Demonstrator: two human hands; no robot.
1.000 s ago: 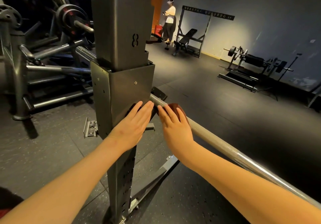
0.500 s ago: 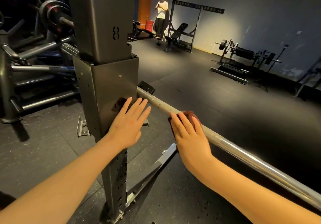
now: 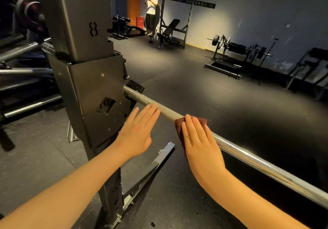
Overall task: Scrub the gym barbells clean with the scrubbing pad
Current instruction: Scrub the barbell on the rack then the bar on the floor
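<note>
- Dark rubber floor [image 3: 195, 90] fills a dim gym; at the far wall a person [image 3: 151, 10] stands beside a bench [image 3: 168, 31], with a plate-loaded machine [image 3: 229, 51] further right.
- A grey rack post [image 3: 79, 24] rises at the left, and a bracket [image 3: 95, 93] wraps round it.
- The barbell [image 3: 248, 155] comes out from behind the bracket and slopes down to the lower right edge. It looks dull near the rack and shiny further along.
- The left arm reaches in from the bottom left.
- The left hand [image 3: 137, 132] is palm down, with fingers straight and close together. It holds nothing. Its fingertips reach the bar's near edge; whether they touch it cannot be told.
- The right arm comes in from the bottom right, forearm roughly along the bar.
- The right hand [image 3: 200, 143] lies flat on the pad [image 3: 178, 126], fingers straight and slightly spread, pressing it down onto the bar. Its thumb is hidden.
- The reddish-brown pad is draped over the bar, just right of the left fingertips. Its edges show beyond the fingers and down the near side.
</note>
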